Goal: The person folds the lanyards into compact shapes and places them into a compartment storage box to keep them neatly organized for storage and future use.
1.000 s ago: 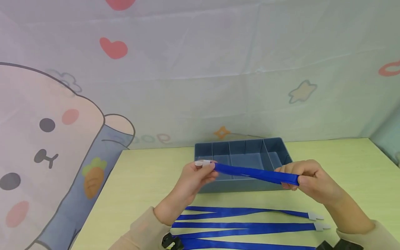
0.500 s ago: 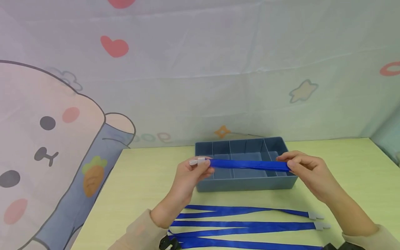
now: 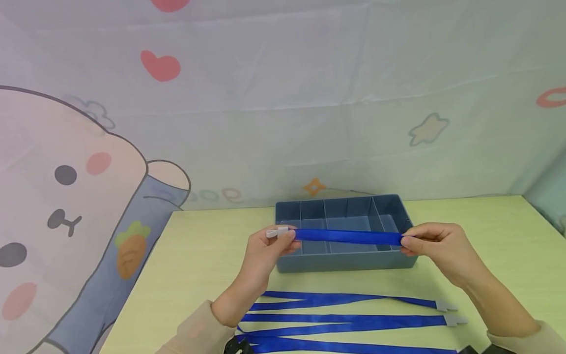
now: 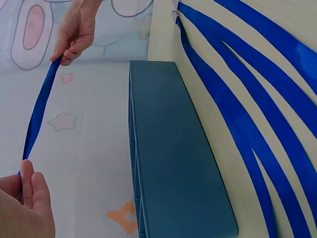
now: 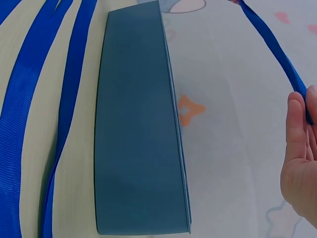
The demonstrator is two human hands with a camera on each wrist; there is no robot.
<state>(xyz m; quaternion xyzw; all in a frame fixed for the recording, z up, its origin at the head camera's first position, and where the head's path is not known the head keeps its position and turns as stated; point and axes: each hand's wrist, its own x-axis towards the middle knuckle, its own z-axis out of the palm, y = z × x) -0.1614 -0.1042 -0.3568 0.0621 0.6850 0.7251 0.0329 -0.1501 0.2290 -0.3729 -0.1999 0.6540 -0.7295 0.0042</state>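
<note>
A folded blue lanyard (image 3: 347,236) is stretched between the two hands, raised in front of the box in the head view. The left hand (image 3: 270,250) pinches its end beside the white plastic clip (image 3: 277,232), thumb on top. At the other end, the right hand (image 3: 438,248) pinches the folded strap between thumb and fingers. Both wrist views show the strap (image 4: 39,111) running taut from one hand to the other. Behind it stands a blue-grey divided box (image 3: 347,260), its compartments partly covered by the strap.
Several more blue lanyards (image 3: 398,320) lie side by side on the pale yellow table (image 3: 199,255), white clips (image 3: 453,320) toward the right. A printed cloth (image 3: 283,123) hangs behind the table.
The right hand has shifted its pinch on the strap's end, and the strap now lies flatter and nearly level. The left hand has moved slightly left, still pinching near the clip.
</note>
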